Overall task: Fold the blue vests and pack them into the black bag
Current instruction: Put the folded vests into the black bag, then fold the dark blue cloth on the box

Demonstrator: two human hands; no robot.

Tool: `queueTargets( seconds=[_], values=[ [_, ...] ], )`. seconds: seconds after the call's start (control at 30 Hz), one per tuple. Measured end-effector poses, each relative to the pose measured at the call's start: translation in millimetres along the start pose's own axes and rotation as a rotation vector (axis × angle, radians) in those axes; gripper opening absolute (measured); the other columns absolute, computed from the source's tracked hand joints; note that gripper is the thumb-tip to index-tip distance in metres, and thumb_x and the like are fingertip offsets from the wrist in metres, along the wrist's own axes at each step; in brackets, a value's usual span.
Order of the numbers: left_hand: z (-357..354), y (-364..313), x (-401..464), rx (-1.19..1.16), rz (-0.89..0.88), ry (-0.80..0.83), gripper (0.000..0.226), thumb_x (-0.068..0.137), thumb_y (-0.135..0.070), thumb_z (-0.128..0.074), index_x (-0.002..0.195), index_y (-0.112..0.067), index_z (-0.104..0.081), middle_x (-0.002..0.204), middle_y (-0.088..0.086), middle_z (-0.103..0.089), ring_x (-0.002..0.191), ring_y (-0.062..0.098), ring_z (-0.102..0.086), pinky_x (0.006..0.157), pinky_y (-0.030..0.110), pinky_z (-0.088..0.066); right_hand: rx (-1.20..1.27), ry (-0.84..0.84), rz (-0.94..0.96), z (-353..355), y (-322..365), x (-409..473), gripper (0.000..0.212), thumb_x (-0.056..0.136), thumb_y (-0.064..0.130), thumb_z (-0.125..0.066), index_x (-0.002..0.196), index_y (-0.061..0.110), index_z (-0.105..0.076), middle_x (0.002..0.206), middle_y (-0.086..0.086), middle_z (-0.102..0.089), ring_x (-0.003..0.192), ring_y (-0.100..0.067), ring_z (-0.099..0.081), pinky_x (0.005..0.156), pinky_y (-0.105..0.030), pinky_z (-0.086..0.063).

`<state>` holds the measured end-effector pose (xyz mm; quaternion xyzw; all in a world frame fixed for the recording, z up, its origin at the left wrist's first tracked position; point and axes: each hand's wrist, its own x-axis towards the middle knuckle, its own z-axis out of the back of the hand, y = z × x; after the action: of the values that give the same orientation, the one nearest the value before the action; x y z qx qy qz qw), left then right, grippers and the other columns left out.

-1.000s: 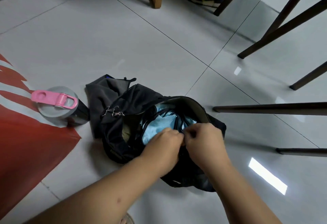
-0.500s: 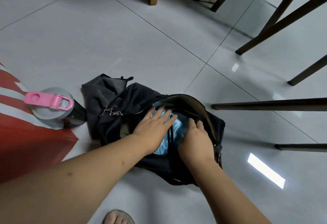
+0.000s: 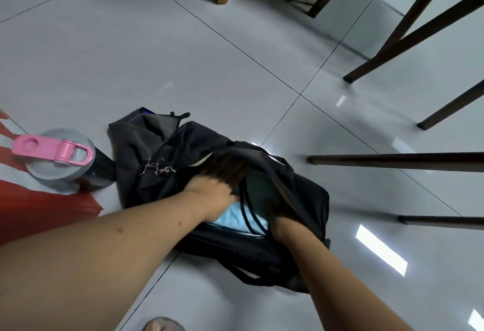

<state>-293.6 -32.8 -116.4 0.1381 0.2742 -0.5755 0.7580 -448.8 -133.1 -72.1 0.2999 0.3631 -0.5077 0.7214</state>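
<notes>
Both bare forearms reach forward and converge. The left hand [image 3: 212, 194] is knuckles-up, its fingers blurred and buried out of sight ahead. The right hand [image 3: 281, 216] lies in shadow past the wrist, its fingers hidden, so neither grip can be read.

Both hands' fingers hidden inside black bag [image 3: 301, 199].

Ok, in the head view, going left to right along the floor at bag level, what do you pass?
Red-and-white floor mat → grey-lidded dark bottle with a pink flip handle → open black fabric bag holding light blue vest fabric, both hands reaching into it → dark horizontal furniture leg.
</notes>
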Motion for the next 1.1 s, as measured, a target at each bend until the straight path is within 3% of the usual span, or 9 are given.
queueTargets(
  seconds=[0.1,0.23,0.33,0.43,0.57,0.73,0.87,0.97,1.1],
  values=[
    [6,-2,-2,-0.016,0.007,0.053,0.062,0.109,-0.038,-0.020,0.159,-0.027,0.014,0.168,0.001,0.016,0.155,0.029,0.012,0.123,0.043,0.007,0.073,-0.005,-0.017,-7,-6,0,0.064,0.104,0.058,-0.025,0.159,0.024,-0.028,0.164,-0.007,-0.030,0.149,-0.028,-0.029,0.120,-0.040,-0.020],
    [19,-3,-9,0.022,-0.027,-0.110,0.046,0.109,-0.044,-0.027,0.147,-0.023,-0.041,0.148,0.003,-0.048,0.138,0.027,-0.041,0.114,0.042,-0.027,-0.187,-0.263,0.016,-7,7,-13,0.047,0.106,0.042,-0.035,0.123,0.008,-0.062,0.117,-0.013,-0.068,0.110,-0.032,-0.065,0.092,-0.036,-0.052],
    [16,-5,-28,-0.053,-0.060,-0.368,0.057,0.106,-0.042,-0.029,0.154,-0.011,-0.036,0.155,0.009,-0.044,0.145,0.029,-0.038,0.124,0.042,-0.020,-0.100,-0.422,0.227,-11,23,-29,0.061,0.105,0.039,-0.042,0.151,0.001,-0.028,0.150,-0.018,-0.041,0.138,-0.033,-0.042,0.111,-0.040,-0.038],
    [13,2,-56,-0.245,-0.188,-0.730,0.044,0.095,-0.022,-0.046,0.130,-0.005,-0.065,0.128,0.011,-0.068,0.119,0.029,-0.063,0.108,0.042,-0.048,-0.078,-0.434,0.575,-19,39,-24,0.071,0.103,0.040,-0.045,0.161,0.020,-0.010,0.164,-0.013,-0.020,0.150,-0.031,-0.022,0.122,-0.043,-0.026],
    [27,28,-82,-0.475,-0.142,-0.941,0.031,0.090,-0.001,-0.058,0.118,-0.005,-0.070,0.107,0.006,-0.070,0.097,0.025,-0.065,0.091,0.035,-0.052,-0.193,-0.213,0.480,-29,60,-2,0.076,0.098,0.061,-0.043,0.155,0.051,0.006,0.169,-0.007,0.001,0.150,-0.041,-0.017,0.116,-0.061,-0.023],
    [42,80,-78,-0.683,0.264,-1.047,0.025,0.095,0.000,-0.055,0.109,-0.010,-0.072,0.106,0.006,-0.068,0.102,0.022,-0.061,0.093,0.029,-0.046,-0.243,-0.170,0.420,-32,80,7,0.070,0.099,0.060,-0.043,0.155,0.052,-0.001,0.168,-0.005,0.001,0.148,-0.043,-0.018,0.113,-0.068,-0.020],
    [12,132,-51,-0.756,0.629,-0.656,0.029,0.092,0.001,-0.053,0.101,-0.016,-0.075,0.113,0.012,-0.067,0.102,0.029,-0.062,0.089,0.024,-0.041,-0.232,-0.258,0.431,-27,90,-7,0.063,0.100,0.050,-0.047,0.156,0.043,-0.018,0.166,-0.011,-0.007,0.149,-0.044,-0.011,0.116,-0.068,-0.013],
    [-11,139,-39,-0.722,0.611,-0.275,0.029,0.093,-0.007,-0.058,0.107,-0.023,-0.078,0.123,0.014,-0.070,0.114,0.029,-0.064,0.100,0.028,-0.047,-0.187,-0.351,0.517,-21,98,-16,0.044,0.101,0.042,-0.049,0.141,0.024,-0.049,0.149,-0.016,-0.042,0.141,-0.036,-0.033,0.118,-0.053,-0.027],
    [-25,134,-32,-0.642,0.577,-0.062,0.044,0.095,-0.013,-0.052,0.137,-0.020,-0.062,0.153,0.018,-0.045,0.142,0.031,-0.042,0.113,0.031,-0.036,-0.021,-0.400,0.556,-12,109,-28,0.025,0.100,0.036,-0.051,0.097,0.014,-0.062,0.104,-0.008,-0.064,0.105,-0.027,-0.057,0.089,-0.037,-0.046]
  ],
)
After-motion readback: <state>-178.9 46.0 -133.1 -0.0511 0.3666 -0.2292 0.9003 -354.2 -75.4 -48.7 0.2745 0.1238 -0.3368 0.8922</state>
